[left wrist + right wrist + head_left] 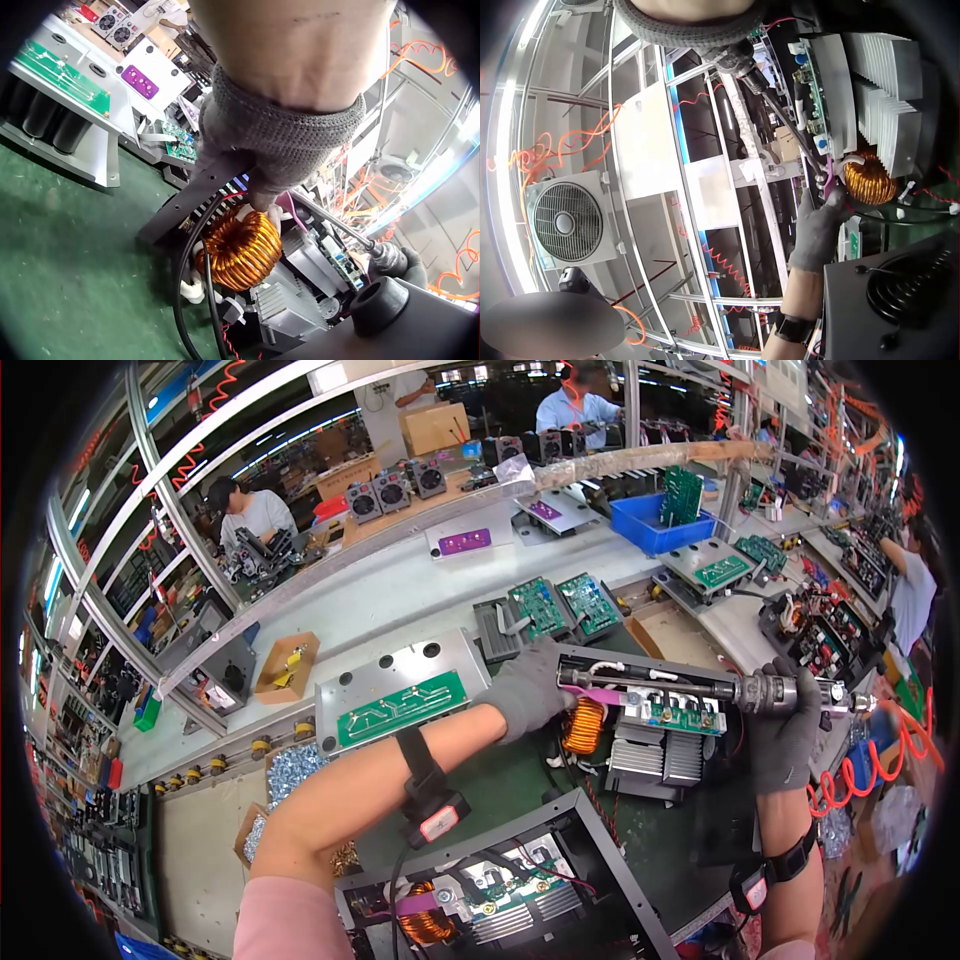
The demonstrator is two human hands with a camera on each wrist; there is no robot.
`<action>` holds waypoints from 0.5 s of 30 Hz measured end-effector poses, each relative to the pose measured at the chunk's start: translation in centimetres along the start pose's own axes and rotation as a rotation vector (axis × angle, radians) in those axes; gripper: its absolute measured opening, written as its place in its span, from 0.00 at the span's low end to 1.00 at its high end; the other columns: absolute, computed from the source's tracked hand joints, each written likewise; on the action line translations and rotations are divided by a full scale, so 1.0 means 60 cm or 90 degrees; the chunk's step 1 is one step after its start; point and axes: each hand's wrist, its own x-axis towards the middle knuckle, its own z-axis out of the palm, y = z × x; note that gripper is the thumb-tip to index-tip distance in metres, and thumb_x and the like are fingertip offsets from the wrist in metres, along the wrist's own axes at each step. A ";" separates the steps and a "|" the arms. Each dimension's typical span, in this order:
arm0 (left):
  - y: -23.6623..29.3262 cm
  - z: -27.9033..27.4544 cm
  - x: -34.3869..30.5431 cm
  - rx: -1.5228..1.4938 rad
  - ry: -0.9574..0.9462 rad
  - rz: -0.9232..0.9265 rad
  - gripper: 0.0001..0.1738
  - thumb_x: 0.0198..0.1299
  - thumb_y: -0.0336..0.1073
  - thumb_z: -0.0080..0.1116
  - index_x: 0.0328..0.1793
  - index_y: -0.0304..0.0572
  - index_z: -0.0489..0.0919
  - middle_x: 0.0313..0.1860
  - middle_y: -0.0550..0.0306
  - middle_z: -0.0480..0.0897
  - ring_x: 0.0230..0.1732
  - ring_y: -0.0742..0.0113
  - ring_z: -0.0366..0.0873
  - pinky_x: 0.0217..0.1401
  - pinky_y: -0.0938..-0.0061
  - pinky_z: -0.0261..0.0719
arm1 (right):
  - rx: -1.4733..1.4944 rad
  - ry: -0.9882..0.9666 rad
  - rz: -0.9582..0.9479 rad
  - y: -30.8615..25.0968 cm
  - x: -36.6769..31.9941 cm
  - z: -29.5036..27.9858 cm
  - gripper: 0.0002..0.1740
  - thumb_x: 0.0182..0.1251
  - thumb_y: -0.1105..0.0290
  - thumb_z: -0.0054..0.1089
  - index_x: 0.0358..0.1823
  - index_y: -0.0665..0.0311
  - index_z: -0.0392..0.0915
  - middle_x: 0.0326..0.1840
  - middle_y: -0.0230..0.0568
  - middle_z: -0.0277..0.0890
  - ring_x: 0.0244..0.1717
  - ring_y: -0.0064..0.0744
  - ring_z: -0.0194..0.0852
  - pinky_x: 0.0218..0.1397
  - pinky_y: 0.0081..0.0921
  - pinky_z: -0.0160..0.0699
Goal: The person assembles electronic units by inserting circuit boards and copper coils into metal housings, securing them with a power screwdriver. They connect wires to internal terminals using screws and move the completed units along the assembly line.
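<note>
My gloved right hand [784,730] grips a pneumatic screwdriver [765,693], held level. Its long shaft [787,122] points at a purple-sleeved lead [829,180] at the other end of the black chassis [650,661]. There my gloved left hand [528,688] pinches the lead, fingertips right by the driver's tip; the chassis's end partly hides these fingers in the left wrist view. Beneath the lead sits a copper-wound toroid coil [241,250]. Beside it are a green circuit board [675,713] and finned heatsinks [655,760].
A second open chassis [610,850] stands in front. To the left are a metal plate with a green board [402,705] and a box of screws [292,768]. Behind are two circuit boards [537,607] and a blue bin [645,538]. A coiled red hose [880,770] hangs at right.
</note>
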 end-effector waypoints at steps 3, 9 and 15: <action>-0.005 0.013 -0.002 0.012 0.034 0.010 0.37 0.53 0.47 0.67 0.59 0.27 0.64 0.59 0.33 0.71 0.65 0.43 0.69 0.67 0.62 0.68 | -0.003 -0.003 -0.001 -0.002 -0.002 0.002 0.20 0.70 0.61 0.54 0.55 0.66 0.65 0.52 0.51 0.73 0.52 0.42 0.73 0.57 0.44 0.77; -0.004 0.000 0.004 0.000 -0.004 -0.011 0.39 0.51 0.47 0.68 0.60 0.27 0.63 0.62 0.32 0.69 0.66 0.43 0.68 0.67 0.62 0.68 | 0.000 -0.002 0.002 0.000 0.003 0.001 0.20 0.70 0.62 0.54 0.56 0.66 0.65 0.52 0.51 0.74 0.53 0.41 0.73 0.57 0.44 0.77; 0.005 -0.024 -0.006 -0.022 -0.055 -0.043 0.41 0.48 0.46 0.71 0.62 0.32 0.62 0.60 0.32 0.72 0.62 0.41 0.73 0.64 0.60 0.71 | 0.001 -0.033 -0.027 -0.032 -0.025 0.042 0.17 0.68 0.64 0.55 0.53 0.66 0.70 0.52 0.52 0.76 0.51 0.43 0.75 0.58 0.46 0.75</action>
